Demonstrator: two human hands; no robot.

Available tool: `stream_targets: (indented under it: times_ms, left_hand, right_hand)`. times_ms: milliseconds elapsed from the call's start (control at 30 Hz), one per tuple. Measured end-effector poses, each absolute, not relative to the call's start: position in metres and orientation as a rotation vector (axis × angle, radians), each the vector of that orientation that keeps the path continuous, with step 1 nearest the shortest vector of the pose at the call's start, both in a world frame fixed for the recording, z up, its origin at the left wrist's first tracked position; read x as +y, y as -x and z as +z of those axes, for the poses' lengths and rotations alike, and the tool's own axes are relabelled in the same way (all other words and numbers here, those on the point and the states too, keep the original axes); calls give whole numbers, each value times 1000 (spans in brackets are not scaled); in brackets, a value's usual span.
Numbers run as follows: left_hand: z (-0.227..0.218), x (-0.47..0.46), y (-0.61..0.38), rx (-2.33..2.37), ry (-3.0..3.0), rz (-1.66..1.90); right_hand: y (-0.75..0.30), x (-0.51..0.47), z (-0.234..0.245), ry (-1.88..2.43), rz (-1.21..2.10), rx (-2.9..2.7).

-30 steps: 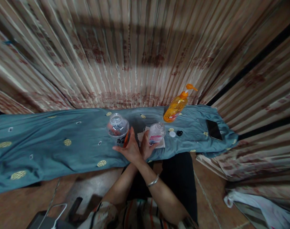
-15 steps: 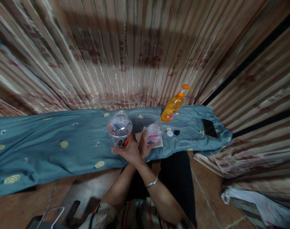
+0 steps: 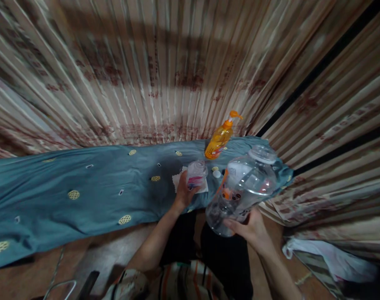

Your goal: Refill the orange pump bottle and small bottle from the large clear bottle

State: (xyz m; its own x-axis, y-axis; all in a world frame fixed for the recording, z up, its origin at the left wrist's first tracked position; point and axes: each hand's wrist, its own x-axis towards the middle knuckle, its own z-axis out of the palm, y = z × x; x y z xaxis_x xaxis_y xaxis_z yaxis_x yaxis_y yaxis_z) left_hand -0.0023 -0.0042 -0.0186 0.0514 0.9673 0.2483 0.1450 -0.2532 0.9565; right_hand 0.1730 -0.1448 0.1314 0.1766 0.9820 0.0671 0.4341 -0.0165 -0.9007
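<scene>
My left hand (image 3: 184, 191) is wrapped round a small clear plastic bottle (image 3: 196, 175) with a pink label, upright on the cloth-covered table. A white napkin (image 3: 176, 180) lies under and beside it. Over the table's front edge, my right hand (image 3: 251, 228) grips the lower part of a large clear plastic bottle (image 3: 258, 177) with an orange and black label. The large bottle is raised and tilted, its neck pointing up to the right. A white cap (image 3: 216, 174) lies between the two bottles.
An orange pump bottle (image 3: 219, 141) stands near the curtain (image 3: 130, 83). Teal patterned cloth (image 3: 99, 175) covers the long narrow table. To the right, a white plastic bag (image 3: 330, 256) lies low down. My legs (image 3: 226, 258) are under the front edge.
My right hand has carried the large bottle from the left of the small one across to the right, uncrossing my arms. The bottle now hides the phone and black cap. My left hand keeps its hold.
</scene>
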Motion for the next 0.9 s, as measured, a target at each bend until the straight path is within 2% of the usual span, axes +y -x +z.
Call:
stream_targets:
  times_ms: [233,533,733,900]
  left_hand:
    - [-31,-2,2,1208,-1518,1278]
    - [-40,-1,2,1258,-1588,1268]
    - [-42,-1,1,1242,-1606,1302]
    - [-37,-2,1,1222,-1600,1292]
  right_hand:
    - [-222,-124,122,1893,388,-1559]
    - [-249,-112,120,1810,34,-1946]
    - [-254,-111,133,1752,-23,-2055]
    - [-247,-122,134,1816,119,-1980]
